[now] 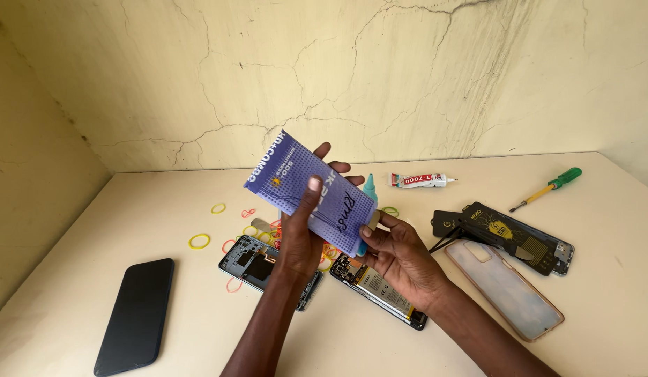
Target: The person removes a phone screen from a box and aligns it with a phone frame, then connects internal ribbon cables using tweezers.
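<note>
Looks like the packet-opening step: left hand (pixel 299 234) clamped around the purple packet (pixel 310 193), right hand (pixel 400 255) pinching its lower corner, so next probably needs a careful peel.

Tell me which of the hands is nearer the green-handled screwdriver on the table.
Right. The right hand pinches the purple packet's lower corner, on the side toward the screwdriver, though well short of it. The left hand grips the packet's middle, farther away.
</note>
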